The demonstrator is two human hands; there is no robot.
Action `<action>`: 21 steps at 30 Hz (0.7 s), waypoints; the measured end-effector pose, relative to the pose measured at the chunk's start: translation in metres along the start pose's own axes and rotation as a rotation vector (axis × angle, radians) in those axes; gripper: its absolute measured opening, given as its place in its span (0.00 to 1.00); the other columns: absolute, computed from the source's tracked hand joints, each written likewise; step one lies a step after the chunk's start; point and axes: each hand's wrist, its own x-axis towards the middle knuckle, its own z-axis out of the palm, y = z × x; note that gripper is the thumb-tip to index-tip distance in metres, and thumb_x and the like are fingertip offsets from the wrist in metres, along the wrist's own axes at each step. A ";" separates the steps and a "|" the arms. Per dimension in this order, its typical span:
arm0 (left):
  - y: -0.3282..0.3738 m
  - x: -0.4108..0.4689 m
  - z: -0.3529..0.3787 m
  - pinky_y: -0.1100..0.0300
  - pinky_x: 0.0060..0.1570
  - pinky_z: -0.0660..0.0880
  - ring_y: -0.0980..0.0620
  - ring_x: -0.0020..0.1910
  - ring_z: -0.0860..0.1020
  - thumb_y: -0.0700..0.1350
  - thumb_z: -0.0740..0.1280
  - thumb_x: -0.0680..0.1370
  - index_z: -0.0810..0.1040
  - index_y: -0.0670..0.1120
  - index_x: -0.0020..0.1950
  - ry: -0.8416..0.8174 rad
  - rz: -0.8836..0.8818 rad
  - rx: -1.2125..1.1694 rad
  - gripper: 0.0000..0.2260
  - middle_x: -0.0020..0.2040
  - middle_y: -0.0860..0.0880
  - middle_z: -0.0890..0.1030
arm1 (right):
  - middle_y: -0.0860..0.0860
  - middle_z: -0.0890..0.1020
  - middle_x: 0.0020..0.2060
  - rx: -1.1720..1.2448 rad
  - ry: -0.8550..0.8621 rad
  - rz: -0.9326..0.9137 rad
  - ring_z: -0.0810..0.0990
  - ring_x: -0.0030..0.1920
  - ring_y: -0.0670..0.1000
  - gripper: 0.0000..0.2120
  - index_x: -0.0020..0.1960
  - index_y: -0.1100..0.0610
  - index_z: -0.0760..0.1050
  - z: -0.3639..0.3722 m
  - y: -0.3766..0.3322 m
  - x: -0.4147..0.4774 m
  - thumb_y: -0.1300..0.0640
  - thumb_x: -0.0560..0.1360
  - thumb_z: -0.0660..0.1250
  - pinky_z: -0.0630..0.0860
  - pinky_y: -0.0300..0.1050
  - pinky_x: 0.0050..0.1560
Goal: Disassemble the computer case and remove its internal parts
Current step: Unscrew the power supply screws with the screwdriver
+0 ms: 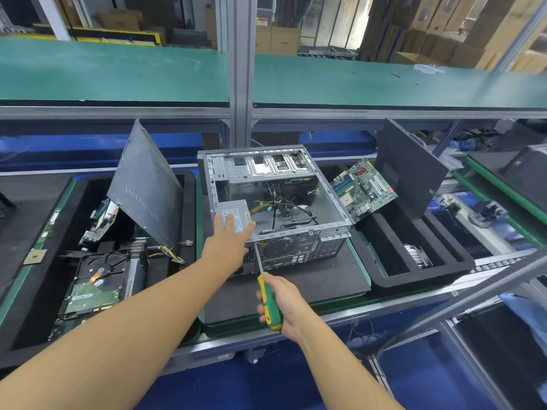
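The computer case [325,196] lies open at the centre of the bench, well stripped. A side panel [145,184] leans at its 9 o'clock, a hard drive [94,279] lies in the tray at 8 o'clock, and the motherboard [362,187] is propped at 3 o'clock. The power supply [233,213] and loose cables [278,205] remain inside.

The left hand [228,241] is unclenched, fingers straight over the power supply; contact cannot be told. The right hand [284,303] grasps a screwdriver [268,300], its tip at the case's rear panel at 6 o'clock. Freeing the power supply looks like the step in hand.
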 end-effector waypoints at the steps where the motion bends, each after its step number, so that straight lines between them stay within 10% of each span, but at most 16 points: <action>1: 0.000 0.000 0.000 0.43 0.66 0.72 0.33 0.78 0.37 0.54 0.56 0.85 0.38 0.60 0.80 -0.003 0.000 -0.002 0.31 0.81 0.40 0.42 | 0.54 0.78 0.33 0.031 -0.022 0.035 0.73 0.26 0.52 0.12 0.54 0.58 0.73 0.002 -0.002 0.000 0.48 0.82 0.61 0.71 0.41 0.27; 21: 0.002 -0.004 -0.004 0.44 0.65 0.74 0.34 0.78 0.36 0.57 0.56 0.84 0.36 0.60 0.80 -0.014 -0.006 0.009 0.32 0.81 0.41 0.41 | 0.56 0.81 0.34 0.012 -0.021 0.014 0.74 0.27 0.52 0.12 0.54 0.60 0.74 0.000 -0.008 -0.002 0.52 0.82 0.59 0.74 0.43 0.31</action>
